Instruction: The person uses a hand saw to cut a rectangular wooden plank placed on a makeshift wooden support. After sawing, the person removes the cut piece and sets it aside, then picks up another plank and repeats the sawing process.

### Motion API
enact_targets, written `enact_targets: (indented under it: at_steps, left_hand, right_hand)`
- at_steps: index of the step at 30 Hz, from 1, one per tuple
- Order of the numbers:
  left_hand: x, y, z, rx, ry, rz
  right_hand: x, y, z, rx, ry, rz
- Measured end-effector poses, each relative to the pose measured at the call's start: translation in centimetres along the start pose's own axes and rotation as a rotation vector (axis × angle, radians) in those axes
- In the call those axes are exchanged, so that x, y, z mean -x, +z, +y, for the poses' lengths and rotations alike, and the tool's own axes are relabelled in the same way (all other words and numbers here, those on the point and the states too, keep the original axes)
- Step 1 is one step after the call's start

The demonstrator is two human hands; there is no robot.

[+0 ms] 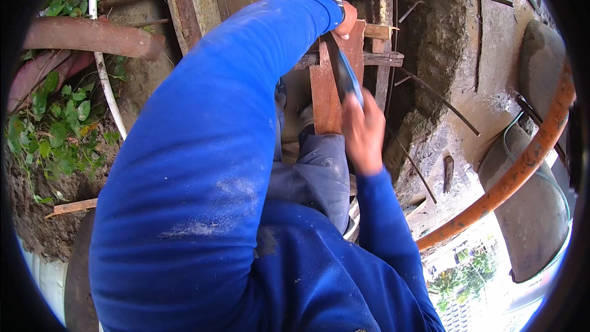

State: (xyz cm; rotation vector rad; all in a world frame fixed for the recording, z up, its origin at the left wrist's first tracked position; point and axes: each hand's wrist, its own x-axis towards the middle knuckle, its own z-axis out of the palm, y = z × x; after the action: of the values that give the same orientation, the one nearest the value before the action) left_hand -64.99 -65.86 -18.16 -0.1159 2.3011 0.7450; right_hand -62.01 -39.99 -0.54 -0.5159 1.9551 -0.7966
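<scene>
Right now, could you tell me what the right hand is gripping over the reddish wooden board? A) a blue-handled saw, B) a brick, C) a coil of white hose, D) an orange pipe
A: the right hand grips the blue-handled saw lying along the board.

No packages, labels, signs or screens in view.

Things you can't see well

The big blue sleeve [203,166] hides most of the left hand [348,19]. The right hand [362,130] is blurry, covering the saw's [345,74] handle.
</scene>
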Motion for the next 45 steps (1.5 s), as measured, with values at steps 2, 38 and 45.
enact_targets:
  at_steps: [2,38,45]
  left_hand:
    - [-0.3,1.0,0.1,0.046,0.007,0.060]
    - [-1.3,0.4,-1.2,0.044,-0.070,0.029]
    - [-0.2,0.3,-0.8,0.071,-0.066,0.039]
  right_hand:
    - [-3.3,3.0,0.5,0.022,-0.112,0.078]
    - [-1.6,1.9,3.1,-0.013,-0.142,0.056]
    - [15.4,-4.5,-0.5,-0.097,0.130,0.008]
